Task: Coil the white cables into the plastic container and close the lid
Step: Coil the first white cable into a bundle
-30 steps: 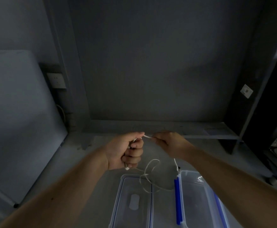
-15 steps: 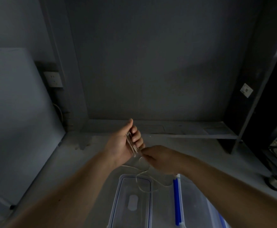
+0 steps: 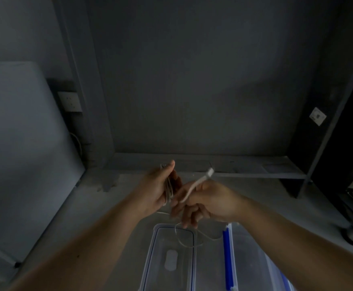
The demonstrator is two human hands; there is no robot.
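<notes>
Your left hand (image 3: 158,192) grips the coiled cable (image 3: 168,189); your right hand (image 3: 209,198) pinches its loose end (image 3: 198,181), pointing to 1 o'clock

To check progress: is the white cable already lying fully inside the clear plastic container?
No, the thin white cable is wound in the left hand, its end in the right hand, above the clear plastic container.

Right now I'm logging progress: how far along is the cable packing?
Partly done. The left hand holds several wound loops of white cable. In hand: the right hand grips the cable's plug end, with slack trailing over the lid. Left: finish coiling, put it into the container, and close the lid, which lies off beside it.
</notes>
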